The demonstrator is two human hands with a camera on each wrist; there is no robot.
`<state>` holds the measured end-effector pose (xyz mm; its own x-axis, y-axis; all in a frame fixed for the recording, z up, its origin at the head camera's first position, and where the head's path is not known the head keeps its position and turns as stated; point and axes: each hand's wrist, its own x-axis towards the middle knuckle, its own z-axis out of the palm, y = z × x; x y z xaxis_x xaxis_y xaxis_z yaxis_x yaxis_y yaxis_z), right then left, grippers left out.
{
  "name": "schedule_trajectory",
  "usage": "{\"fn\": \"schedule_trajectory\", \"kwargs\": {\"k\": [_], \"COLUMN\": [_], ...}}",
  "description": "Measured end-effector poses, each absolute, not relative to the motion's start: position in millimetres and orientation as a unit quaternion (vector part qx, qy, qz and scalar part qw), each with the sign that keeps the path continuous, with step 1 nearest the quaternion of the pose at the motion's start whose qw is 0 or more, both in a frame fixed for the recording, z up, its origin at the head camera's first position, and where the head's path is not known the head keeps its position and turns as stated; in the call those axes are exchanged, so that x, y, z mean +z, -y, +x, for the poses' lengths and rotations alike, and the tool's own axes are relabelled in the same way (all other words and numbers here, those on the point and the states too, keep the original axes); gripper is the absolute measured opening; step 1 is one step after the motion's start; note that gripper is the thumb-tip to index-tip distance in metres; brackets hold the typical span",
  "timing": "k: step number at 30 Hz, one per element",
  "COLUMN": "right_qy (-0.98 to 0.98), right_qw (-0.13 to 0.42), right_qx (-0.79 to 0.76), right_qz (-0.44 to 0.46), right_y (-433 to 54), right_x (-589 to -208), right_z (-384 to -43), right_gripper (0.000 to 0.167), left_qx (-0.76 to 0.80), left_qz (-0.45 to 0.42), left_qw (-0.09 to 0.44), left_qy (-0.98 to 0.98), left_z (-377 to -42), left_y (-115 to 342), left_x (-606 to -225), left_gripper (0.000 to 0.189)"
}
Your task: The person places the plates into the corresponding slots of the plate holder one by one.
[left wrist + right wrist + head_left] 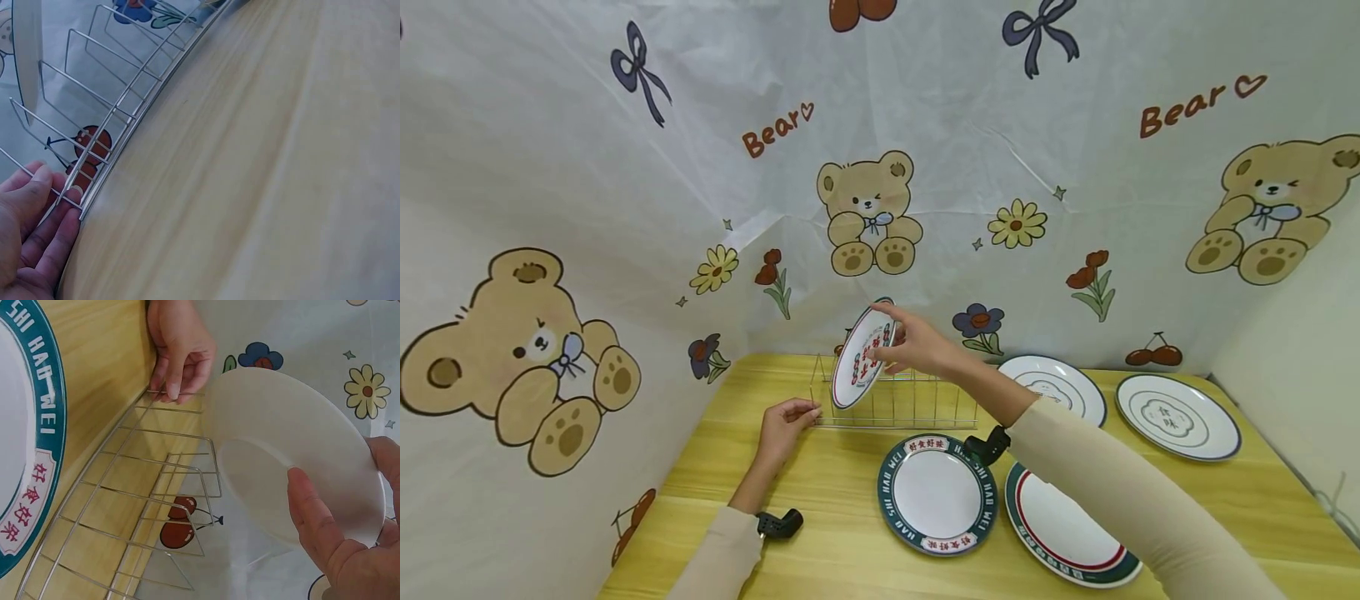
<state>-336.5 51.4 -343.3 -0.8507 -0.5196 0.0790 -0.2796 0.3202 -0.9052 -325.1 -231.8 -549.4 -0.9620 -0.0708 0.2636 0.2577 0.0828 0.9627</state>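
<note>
My right hand (917, 340) holds a white plate (859, 358) with red characters and a dark rim, tilted steeply over the left end of a wire dish rack (895, 428). In the right wrist view, a finger of that hand lies against the plate's plain pale underside (269, 450), with the thumb side at its edge. My left hand (786, 425) pinches the wire at the rack's left front corner, with the other fingers beneath in the left wrist view. At that view's upper left, the plate's edge (26, 56) shows beyond the rack's wires.
A green-rimmed plate (937, 496) lies in front of the rack. To its right is a larger green-and-red-rimmed plate (1063, 525), partly under my right sleeve. Two dark-edged white plates, one behind my forearm (1078, 387) and one farther right (1180, 417), lie near the bear-print cloth (940, 275).
</note>
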Motion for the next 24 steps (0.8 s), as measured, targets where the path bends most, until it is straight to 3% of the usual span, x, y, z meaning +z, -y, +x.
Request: {"fn": "schedule_trajectory", "kwargs": {"k": [24], "right_qy": [-0.814], "right_qw": [0.046], "right_qx": [-0.533], "right_qz": [-0.226], "right_y": [-18.5], "right_x": [-344.8], "right_z": [-346.0], "right_gripper": [0.08], "left_qx": [-0.67], "left_qz": [-0.062], "left_qw": [0.115], "left_qy": [0.731], "left_z": [-324.1], "left_y": [232.4], "left_x": [-547.4], "left_gripper": [0.012]}}
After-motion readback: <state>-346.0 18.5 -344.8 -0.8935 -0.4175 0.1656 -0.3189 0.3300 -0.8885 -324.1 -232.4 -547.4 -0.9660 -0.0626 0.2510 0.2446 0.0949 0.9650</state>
